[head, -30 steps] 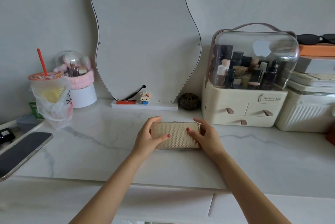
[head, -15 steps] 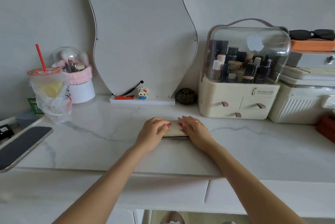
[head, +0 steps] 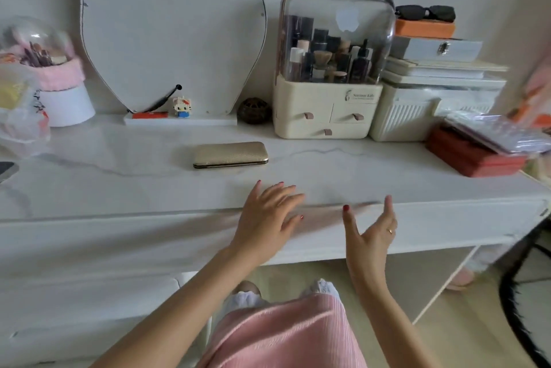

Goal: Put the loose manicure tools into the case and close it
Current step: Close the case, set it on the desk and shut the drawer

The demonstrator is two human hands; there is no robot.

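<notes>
A gold textured manicure case [head: 229, 154] lies closed and flat on the white marble tabletop [head: 343, 170], left of centre. No loose tools show on the table. My left hand [head: 268, 218] hovers over the table's front edge with fingers spread, holding nothing. My right hand [head: 371, 233] is beside it, just off the front edge, fingers relaxed and empty. Both hands are well clear of the case.
A wavy mirror [head: 173, 30] leans at the back. A cosmetics organiser [head: 328, 108] with drawers, stacked white boxes [head: 432, 93] and a red box [head: 471, 156] fill the right. A brush holder [head: 59, 84] and bagged drink [head: 18, 111] stand left.
Both hands let go of the case and pulled back to the table's front edge. The case now lies shut on the table. The view has moved back and down.
</notes>
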